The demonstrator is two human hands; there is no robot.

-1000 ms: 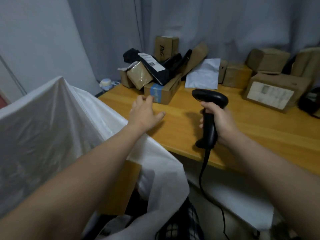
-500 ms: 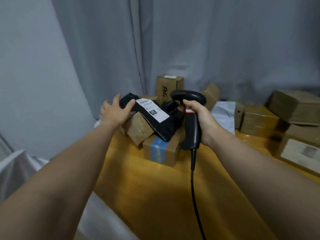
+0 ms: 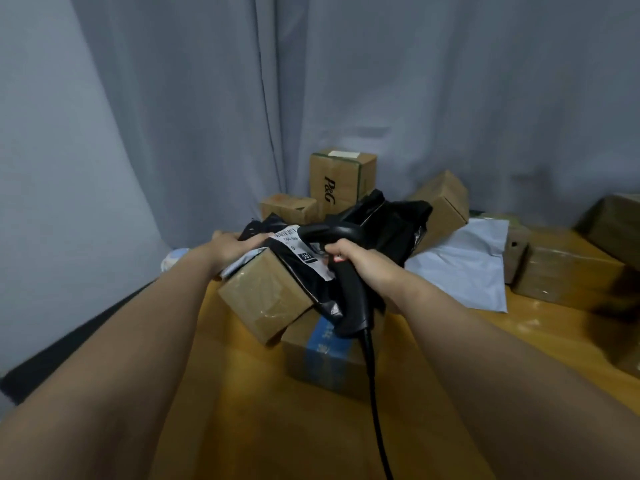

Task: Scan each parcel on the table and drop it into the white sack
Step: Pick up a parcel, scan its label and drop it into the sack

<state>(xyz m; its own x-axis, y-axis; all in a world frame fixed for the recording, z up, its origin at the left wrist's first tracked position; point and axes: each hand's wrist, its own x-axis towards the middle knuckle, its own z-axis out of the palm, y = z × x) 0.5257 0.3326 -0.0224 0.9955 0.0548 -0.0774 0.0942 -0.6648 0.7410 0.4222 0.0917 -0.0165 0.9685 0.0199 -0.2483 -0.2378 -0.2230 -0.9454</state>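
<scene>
A black mailer bag (image 3: 388,230) with a white label (image 3: 301,249) lies on top of a heap of parcels at the back of the wooden table (image 3: 263,417). My left hand (image 3: 232,245) grips the bag's left end. My right hand (image 3: 363,263) holds a black corded barcode scanner (image 3: 346,289) by its handle, its head right over the label. Under the bag sit a tilted taped brown box (image 3: 266,296) and a box with blue tape (image 3: 325,355). The white sack is out of view.
More brown boxes stand behind: a P&G box (image 3: 341,178), a small box (image 3: 289,207) and a leaning one (image 3: 445,206). A pale poly mailer (image 3: 464,268) lies to the right, with further boxes (image 3: 561,271) beyond. Grey curtain behind; the scanner cable (image 3: 377,410) trails toward me.
My view has closed in on the parcel heap. The scanner head has come down over the label, and my left hand has shifted along the bag's left end.
</scene>
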